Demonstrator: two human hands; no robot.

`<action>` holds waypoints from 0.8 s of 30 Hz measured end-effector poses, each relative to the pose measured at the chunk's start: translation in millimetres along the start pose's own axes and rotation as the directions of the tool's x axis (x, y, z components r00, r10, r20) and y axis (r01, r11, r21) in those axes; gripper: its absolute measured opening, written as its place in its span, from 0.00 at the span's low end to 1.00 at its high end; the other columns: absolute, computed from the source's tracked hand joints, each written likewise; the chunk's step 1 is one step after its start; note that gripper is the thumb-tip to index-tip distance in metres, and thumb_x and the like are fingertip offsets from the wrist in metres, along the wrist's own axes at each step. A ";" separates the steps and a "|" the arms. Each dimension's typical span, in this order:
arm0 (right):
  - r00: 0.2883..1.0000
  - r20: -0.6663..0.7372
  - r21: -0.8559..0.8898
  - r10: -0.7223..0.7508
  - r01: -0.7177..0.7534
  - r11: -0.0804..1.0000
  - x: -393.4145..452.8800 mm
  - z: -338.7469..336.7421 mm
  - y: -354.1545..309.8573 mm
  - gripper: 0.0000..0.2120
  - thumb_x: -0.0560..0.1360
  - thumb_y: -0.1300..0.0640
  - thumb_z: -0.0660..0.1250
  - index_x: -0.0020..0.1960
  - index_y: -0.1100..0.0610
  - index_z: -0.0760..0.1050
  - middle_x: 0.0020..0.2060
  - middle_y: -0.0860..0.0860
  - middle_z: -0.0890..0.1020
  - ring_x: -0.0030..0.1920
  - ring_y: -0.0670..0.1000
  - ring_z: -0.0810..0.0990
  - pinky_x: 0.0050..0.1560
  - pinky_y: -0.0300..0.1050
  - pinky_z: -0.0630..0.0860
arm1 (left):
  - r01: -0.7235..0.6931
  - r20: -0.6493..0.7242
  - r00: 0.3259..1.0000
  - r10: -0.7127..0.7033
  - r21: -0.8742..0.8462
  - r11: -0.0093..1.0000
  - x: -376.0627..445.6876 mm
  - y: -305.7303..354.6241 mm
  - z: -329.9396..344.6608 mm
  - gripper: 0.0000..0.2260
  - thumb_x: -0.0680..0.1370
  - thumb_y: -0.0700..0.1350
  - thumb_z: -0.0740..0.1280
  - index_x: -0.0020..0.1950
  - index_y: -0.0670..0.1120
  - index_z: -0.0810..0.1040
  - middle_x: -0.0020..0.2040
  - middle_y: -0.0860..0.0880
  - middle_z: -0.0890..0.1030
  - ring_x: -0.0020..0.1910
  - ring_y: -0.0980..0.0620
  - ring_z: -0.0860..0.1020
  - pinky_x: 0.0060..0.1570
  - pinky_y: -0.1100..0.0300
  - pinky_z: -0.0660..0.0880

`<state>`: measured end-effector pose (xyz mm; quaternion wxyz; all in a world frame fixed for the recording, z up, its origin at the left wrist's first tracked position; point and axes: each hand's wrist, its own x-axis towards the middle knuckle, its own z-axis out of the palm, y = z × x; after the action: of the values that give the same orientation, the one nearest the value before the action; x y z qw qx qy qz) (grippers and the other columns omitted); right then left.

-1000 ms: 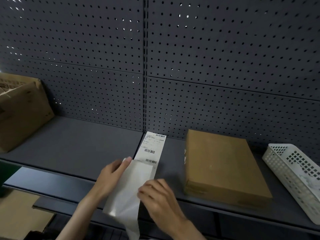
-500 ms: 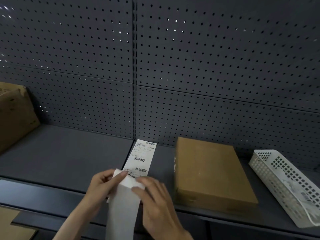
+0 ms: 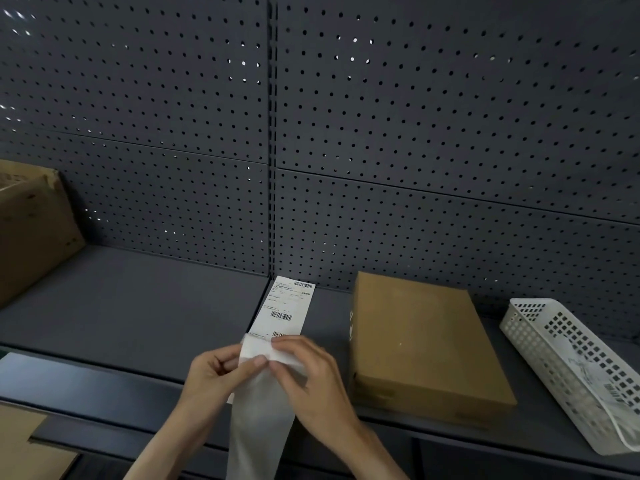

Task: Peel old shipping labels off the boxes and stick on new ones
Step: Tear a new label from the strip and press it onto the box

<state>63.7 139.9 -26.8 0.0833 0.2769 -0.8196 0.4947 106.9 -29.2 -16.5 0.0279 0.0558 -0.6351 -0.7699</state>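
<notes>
While both hands pinch the fold of a label strip point(image 3: 277, 348), seemingly to start a new label off its backing, the left hand point(image 3: 218, 375) grips at 9 o'clock and the right hand point(image 3: 311, 372) at 3 o'clock. Printed labels lie on the shelf point(image 3: 138, 313) toward 12 o'clock; the flat brown box point(image 3: 422, 341) waits just right. Label text is illegible, and the strip's tail runs out of frame.

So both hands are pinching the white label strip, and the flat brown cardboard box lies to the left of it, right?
Not quite. The head view shows the flat brown cardboard box to the right of the white label strip. The left hand and right hand do both pinch the strip.
</notes>
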 end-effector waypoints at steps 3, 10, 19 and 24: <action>1.000 -0.013 0.008 0.006 -0.005 1.000 0.6 -2.4 -1.3 0.11 0.80 0.51 0.68 0.61 0.52 0.81 0.58 0.39 0.82 0.61 0.39 0.79 0.63 0.45 0.74 | -0.019 -0.023 1.000 0.019 0.007 1.000 1.2 1.1 2.8 0.08 0.73 0.38 0.72 0.50 0.40 0.86 0.47 0.37 0.86 0.47 0.44 0.85 0.42 0.62 0.80; 1.000 -0.027 0.027 0.011 -0.010 1.000 1.4 -5.0 -4.0 0.09 0.81 0.52 0.67 0.59 0.52 0.81 0.55 0.40 0.83 0.58 0.40 0.80 0.60 0.47 0.75 | -0.090 -0.046 0.995 0.092 0.029 0.995 4.3 1.7 5.7 0.10 0.69 0.43 0.79 0.47 0.42 0.87 0.46 0.38 0.86 0.45 0.46 0.85 0.41 0.62 0.80; 0.997 -0.014 -0.087 -0.076 0.075 0.993 4.6 -12.1 -5.8 0.11 0.80 0.50 0.68 0.60 0.52 0.80 0.58 0.41 0.79 0.61 0.41 0.76 0.62 0.46 0.72 | -0.223 -0.009 0.974 0.226 0.123 0.967 4.1 0.4 8.3 0.07 0.73 0.36 0.72 0.45 0.46 0.89 0.38 0.44 0.86 0.39 0.56 0.82 0.40 0.66 0.77; 0.955 -0.026 -0.267 -0.294 0.277 0.923 12.9 -11.1 -12.4 0.07 0.79 0.53 0.71 0.55 0.54 0.83 0.51 0.45 0.77 0.54 0.46 0.75 0.53 0.46 0.70 | -0.275 -0.002 0.958 0.286 0.265 0.924 12.4 -9.1 4.2 0.11 0.69 0.54 0.72 0.41 0.47 0.87 0.33 0.36 0.78 0.36 0.51 0.73 0.39 0.55 0.68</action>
<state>58.1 140.2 -6.5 0.2170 0.3636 -0.8251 0.3741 94.4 -24.7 -25.3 0.1431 -0.0169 -0.7320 -0.6659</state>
